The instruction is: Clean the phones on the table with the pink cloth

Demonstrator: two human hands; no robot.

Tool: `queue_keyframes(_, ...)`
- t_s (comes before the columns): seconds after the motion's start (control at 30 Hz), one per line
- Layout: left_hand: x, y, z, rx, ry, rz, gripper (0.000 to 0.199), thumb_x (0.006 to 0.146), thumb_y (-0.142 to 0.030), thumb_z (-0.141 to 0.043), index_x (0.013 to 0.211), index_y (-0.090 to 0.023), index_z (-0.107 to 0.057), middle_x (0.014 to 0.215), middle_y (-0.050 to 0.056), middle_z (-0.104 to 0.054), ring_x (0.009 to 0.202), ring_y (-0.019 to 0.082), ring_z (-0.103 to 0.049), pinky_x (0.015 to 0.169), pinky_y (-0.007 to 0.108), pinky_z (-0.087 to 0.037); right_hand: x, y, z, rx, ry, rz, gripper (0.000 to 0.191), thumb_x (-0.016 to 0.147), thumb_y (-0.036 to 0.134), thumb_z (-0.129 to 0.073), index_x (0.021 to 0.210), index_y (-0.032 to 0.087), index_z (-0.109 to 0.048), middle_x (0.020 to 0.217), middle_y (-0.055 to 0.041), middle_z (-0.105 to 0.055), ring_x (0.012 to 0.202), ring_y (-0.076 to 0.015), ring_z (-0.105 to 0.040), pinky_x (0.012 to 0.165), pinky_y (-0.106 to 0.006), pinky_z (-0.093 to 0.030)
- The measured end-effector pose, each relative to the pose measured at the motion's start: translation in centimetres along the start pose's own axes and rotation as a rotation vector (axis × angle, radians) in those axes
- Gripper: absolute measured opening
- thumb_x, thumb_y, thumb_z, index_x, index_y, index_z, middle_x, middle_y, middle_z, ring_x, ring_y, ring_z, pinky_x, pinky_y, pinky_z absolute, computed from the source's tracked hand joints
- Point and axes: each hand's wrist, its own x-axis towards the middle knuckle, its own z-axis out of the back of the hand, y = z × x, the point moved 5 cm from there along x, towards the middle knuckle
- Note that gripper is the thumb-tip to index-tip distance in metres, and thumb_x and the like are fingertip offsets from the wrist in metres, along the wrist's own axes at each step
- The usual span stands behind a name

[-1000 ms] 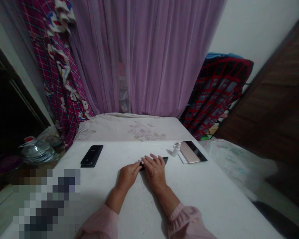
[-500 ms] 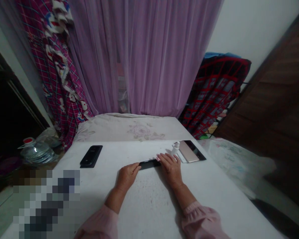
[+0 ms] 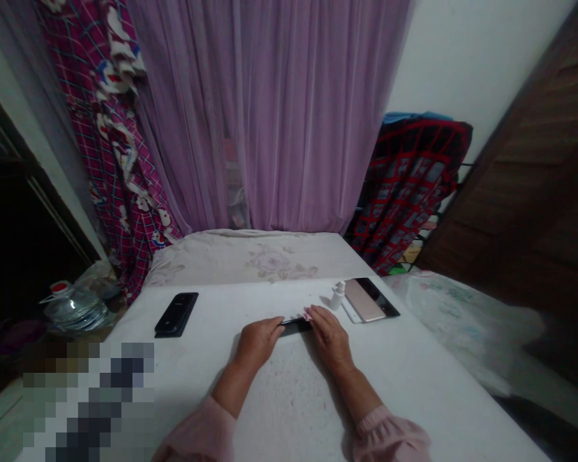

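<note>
A dark phone (image 3: 296, 326) is between my hands over the white table (image 3: 289, 398). My left hand (image 3: 259, 343) pinches its left end between thumb and fingers. At its right end, my right hand (image 3: 331, 339) is closed on a small pink cloth (image 3: 308, 314), which touches the phone's upper edge. A small white spray bottle (image 3: 338, 296) stands upright just beyond my right hand. To the right of the bottle, a rose-gold phone (image 3: 365, 301) lies flat with a white and a black device partly under it.
Another black phone (image 3: 177, 313) lies on a dark flat item at the table's left. A floral cloth (image 3: 270, 256) covers the far end, before purple curtains (image 3: 298, 115). A water jug (image 3: 72, 308) stands beyond the left edge.
My left hand has shifted right along with the phone's left end, closer to my right hand. The whole view has tilted slightly, so the table sits lower.
</note>
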Motion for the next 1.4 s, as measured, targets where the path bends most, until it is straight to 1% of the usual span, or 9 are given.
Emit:
queue_keyframes(0.23,0.1,-0.1,-0.3,-0.020,-0.002,0.004,0.021,0.088,-0.022,-0.059,0.101,-0.028,-0.075,0.098,0.000,-0.077,0.089,0.020,-0.073,0.082,0.026,-0.054,-0.7,-2.1,0.1,0.256,-0.119,-0.385,0.043,0.092,0.049,-0.049,0.112,0.018,-0.071,0.114,-0.0115,-0.071,0.106,-0.0241,-0.066,0.093,-0.039,-0.054)
queue_keyframes(0.33,0.0,0.1,-0.5,-0.044,-0.020,0.011,0.022,0.088,-0.022,-0.057,0.100,-0.028,-0.075,0.097,-0.001,-0.077,0.087,0.019,-0.073,0.080,0.026,-0.055,-1.5,-2.5,-0.2,0.373,-0.131,-0.631,0.055,0.089,0.058,-0.049,0.115,0.014,-0.070,0.089,-0.0094,-0.075,0.081,-0.0224,-0.069,0.075,-0.035,-0.057)
queue_keyframes(0.4,-0.2,0.2,-0.6,-0.058,-0.036,0.013,0.023,0.089,-0.022,-0.056,0.101,-0.027,-0.074,0.098,0.000,-0.077,0.088,0.019,-0.073,0.079,0.026,-0.056,-1.7,-2.3,-0.5,0.430,-0.088,-0.684,0.061,0.089,0.060,-0.046,0.119,0.012,-0.067,0.068,-0.0050,-0.071,0.063,-0.0194,-0.064,0.063,-0.032,-0.055)
queue_keyframes(0.47,-0.4,0.4,-0.7,-0.071,-0.052,0.011,0.023,0.089,-0.022,-0.056,0.103,-0.027,-0.074,0.100,0.000,-0.077,0.090,0.019,-0.073,0.080,0.026,-0.056,-1.4,-1.9,-0.4,0.435,-0.077,-0.653,0.060,0.090,0.060,-0.044,0.118,0.012,-0.068,0.065,-0.0043,-0.069,0.061,-0.0188,-0.063,0.061,-0.032,-0.054)
queue_keyframes(0.63,-0.8,0.8,-0.5,-0.083,-0.091,-0.014,0.025,0.089,-0.020,-0.056,0.106,-0.028,-0.073,0.099,-0.001,-0.077,0.090,0.018,-0.073,0.095,0.032,-0.052,1.5,0.4,1.7,0.302,-0.194,-0.379,0.039,0.094,0.046,-0.046,0.106,0.017,-0.070,0.105,-0.0119,-0.071,0.099,-0.0226,-0.065,0.086,-0.037,-0.053)
queue_keyframes(0.9,-1.1,0.7,-0.6,-0.045,-0.098,-0.036,0.029,0.090,-0.017,-0.054,0.109,-0.030,-0.071,0.105,-0.002,-0.075,0.093,0.017,-0.071,0.105,0.040,-0.044,5.7,4.3,3.1,0.048,-0.066,0.033,0.027,0.098,0.030,-0.045,0.112,0.022,-0.066,0.097,-0.0087,-0.069,0.090,-0.0187,-0.064,0.077,-0.031,-0.053)
queue_keyframes(1.1,-0.6,-1.5,1.3,-0.008,-0.159,-0.103,0.029,0.092,-0.017,-0.053,0.116,-0.025,-0.067,0.113,0.004,-0.073,0.101,0.020,-0.069,0.106,0.043,-0.043,6.5,6.5,2.1,0.008,-0.002,0.126,0.028,0.098,0.028,-0.044,0.116,0.023,-0.065,0.094,-0.0083,-0.067,0.086,-0.0183,-0.061,0.075,-0.031,-0.050)
queue_keyframes(1.27,-0.1,-2.0,2.4,0.010,-0.230,-0.036,0.022,0.090,-0.021,-0.058,0.105,-0.029,-0.072,0.098,-0.001,-0.077,0.087,0.019,-0.072,0.105,0.038,-0.045,6.8,8.8,1.2,0.017,0.032,0.184,0.029,0.098,0.030,-0.043,0.118,0.023,-0.064,0.094,-0.0079,-0.067,0.087,-0.0188,-0.059,0.079,-0.033,-0.047)
queue_keyframes(1.4,-0.3,-1.8,2.5,-0.009,-0.236,-0.023,0.020,0.090,-0.021,-0.059,0.100,-0.028,-0.074,0.094,-0.002,-0.077,0.083,0.019,-0.073,0.103,0.036,-0.047,6.7,8.7,1.3,0.025,0.035,0.163,0.028,0.098,0.030,-0.044,0.115,0.023,-0.065,0.093,-0.0071,-0.068,0.088,-0.0194,-0.060,0.081,-0.035,-0.045)
